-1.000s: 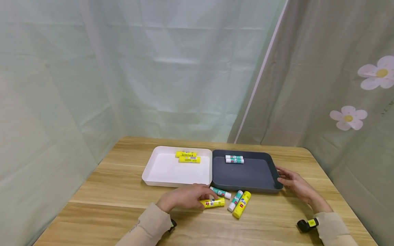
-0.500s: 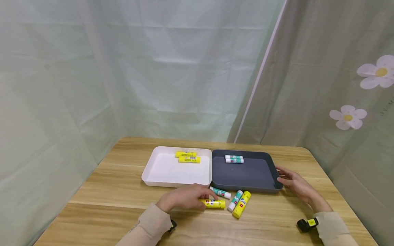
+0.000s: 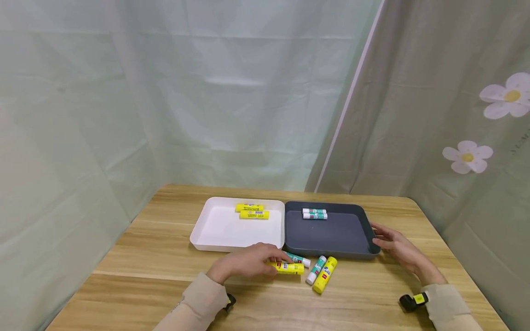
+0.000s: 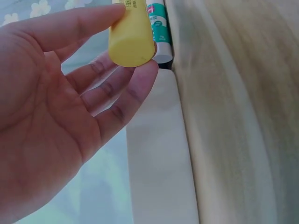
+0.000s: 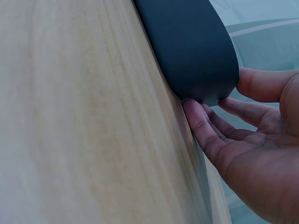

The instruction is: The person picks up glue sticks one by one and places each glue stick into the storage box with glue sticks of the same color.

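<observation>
Yellow plastic shows at the fingertips of the left hand (image 3: 248, 262) in the head view: a bright yellow cylindrical glue stick (image 3: 293, 269), lying nearly level, its label marked in red and dark blue. Compared with half a second ago, hand and stick have risen slightly, and a shadow now falls on the pale wooden table (image 3: 136, 257) just below the stick, which appears barely clear of the surface. It covers a little more of the white-and-teal cylindrical stick (image 3: 300, 259) just beyond. Nearer the right hand (image 3: 399, 248), a second white-and-teal stick (image 3: 316, 270) and a thicker yellow stick (image 3: 325, 275) lie side by side, unmoved. Two yellow sticks (image 3: 254, 215) remain in the shallow white rectangular tray (image 3: 225, 232), and two white-and-teal sticks (image 3: 315, 216) in the adjoining shallow dark grey rectangular tray (image 3: 331, 234). The right hand stays at the dark tray's right end, as before.

From the left wrist, the thumb and bent fingers pinch the glue stick between their tips. Its smooth, plain end faces the camera; fine dark print sits higher up, beside the thumb tip. A white-and-teal stick shows just behind it.

From the right wrist, the right hand's fingers are loosely bent and spread, the thumb well apart, their tips touching the dark tray's rounded corner.
</observation>
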`<state>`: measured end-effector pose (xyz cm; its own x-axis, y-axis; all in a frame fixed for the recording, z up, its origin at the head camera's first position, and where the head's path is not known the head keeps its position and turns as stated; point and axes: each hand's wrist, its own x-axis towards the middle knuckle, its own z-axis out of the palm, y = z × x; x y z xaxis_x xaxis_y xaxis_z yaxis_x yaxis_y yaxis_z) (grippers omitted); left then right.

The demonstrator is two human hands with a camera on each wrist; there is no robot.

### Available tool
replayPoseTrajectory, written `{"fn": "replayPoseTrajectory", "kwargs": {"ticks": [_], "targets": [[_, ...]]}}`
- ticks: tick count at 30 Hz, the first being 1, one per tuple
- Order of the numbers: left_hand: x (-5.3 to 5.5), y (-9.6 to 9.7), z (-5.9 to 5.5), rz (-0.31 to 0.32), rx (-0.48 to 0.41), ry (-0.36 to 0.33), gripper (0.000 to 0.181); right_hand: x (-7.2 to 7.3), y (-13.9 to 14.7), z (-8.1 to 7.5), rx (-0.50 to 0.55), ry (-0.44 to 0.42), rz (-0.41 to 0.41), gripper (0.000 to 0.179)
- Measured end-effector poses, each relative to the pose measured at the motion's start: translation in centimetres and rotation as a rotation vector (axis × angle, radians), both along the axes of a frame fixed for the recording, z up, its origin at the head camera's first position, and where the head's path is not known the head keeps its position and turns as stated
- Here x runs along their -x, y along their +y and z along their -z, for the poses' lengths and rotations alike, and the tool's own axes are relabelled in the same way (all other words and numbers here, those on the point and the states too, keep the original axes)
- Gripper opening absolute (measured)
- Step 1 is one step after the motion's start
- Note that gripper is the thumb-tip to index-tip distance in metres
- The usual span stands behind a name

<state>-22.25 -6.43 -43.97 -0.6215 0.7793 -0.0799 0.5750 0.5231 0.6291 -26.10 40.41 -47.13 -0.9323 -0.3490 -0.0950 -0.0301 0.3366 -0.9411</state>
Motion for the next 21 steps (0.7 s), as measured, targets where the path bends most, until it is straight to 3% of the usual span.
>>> {"fn": "replayPoseTrajectory", "kwargs": {"ticks": [21], "targets": [[1.5, -1.9, -1.9, -0.04, -0.061, 0.068, 0.042, 0.0, -0.1, -0.1, -0.009, -0.011, 0.021, 0.072]]}}
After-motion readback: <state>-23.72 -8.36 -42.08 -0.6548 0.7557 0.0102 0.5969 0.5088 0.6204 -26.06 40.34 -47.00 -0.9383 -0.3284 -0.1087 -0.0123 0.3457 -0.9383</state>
